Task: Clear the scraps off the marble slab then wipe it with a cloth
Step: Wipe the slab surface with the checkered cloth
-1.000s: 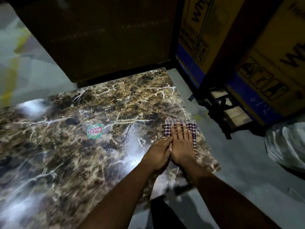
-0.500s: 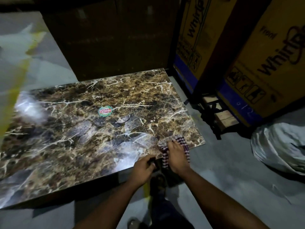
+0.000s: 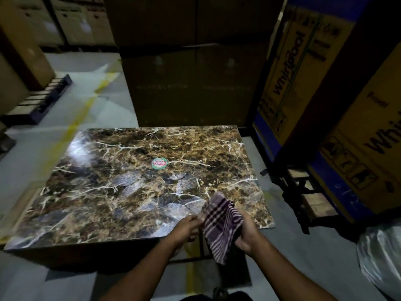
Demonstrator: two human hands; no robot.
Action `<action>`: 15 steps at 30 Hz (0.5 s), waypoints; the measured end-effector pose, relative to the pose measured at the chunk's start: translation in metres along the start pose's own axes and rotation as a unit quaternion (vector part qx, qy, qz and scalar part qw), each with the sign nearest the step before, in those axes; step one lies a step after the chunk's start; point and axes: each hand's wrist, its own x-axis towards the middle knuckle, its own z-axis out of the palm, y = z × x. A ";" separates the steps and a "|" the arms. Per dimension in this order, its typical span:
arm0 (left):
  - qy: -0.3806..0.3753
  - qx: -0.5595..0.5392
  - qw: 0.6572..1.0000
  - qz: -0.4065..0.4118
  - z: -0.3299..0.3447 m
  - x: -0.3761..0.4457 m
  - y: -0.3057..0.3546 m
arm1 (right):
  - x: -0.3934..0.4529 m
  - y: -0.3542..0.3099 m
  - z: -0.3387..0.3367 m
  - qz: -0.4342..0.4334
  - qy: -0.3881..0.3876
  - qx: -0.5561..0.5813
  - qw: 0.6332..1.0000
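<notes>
While both hands hold the checked cloth [image 3: 221, 224] up off the near right corner of the marble slab [image 3: 130, 192], the left hand [image 3: 184, 228] pinches its edge and the right hand [image 3: 246, 234] grips its side. Risk, as I judge it: a dangling end could snag the slab's near edge. Count: one cloth, one slab, one round sticker [image 3: 159, 163] near the centre, no scraps visible.
</notes>
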 end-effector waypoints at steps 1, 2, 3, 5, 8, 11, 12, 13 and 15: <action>0.000 -0.041 0.999 0.003 0.002 0.001 0.000 | 0.000 -0.006 0.001 0.007 -0.009 -0.003 1.000; 0.008 -0.076 0.997 0.015 0.004 -0.002 0.002 | 0.000 -0.010 0.002 0.011 -0.011 -0.010 1.000; 0.017 -0.113 0.993 0.032 0.007 -0.008 0.007 | 0.003 -0.013 0.000 0.015 -0.006 -0.014 1.000; 0.029 -0.173 0.983 0.060 0.013 -0.015 0.020 | 0.003 -0.018 0.000 0.017 0.000 -0.035 0.999; 0.085 -0.225 0.967 0.089 0.012 -0.016 0.033 | -0.001 -0.033 0.005 0.003 -0.032 -0.047 0.998; 0.118 -0.310 0.937 0.106 0.003 -0.014 0.044 | -0.001 -0.053 0.005 0.016 -0.109 -0.022 0.994; 0.124 -0.342 0.924 0.113 0.000 -0.014 0.047 | -0.004 -0.058 0.007 0.018 -0.145 -0.023 0.989; 0.136 -0.370 0.911 0.120 -0.004 -0.015 0.051 | -0.007 -0.062 0.010 0.017 -0.189 -0.027 0.981; 0.138 -0.418 0.888 0.130 -0.010 -0.019 0.060 | -0.012 -0.069 0.021 0.007 -0.237 -0.048 0.970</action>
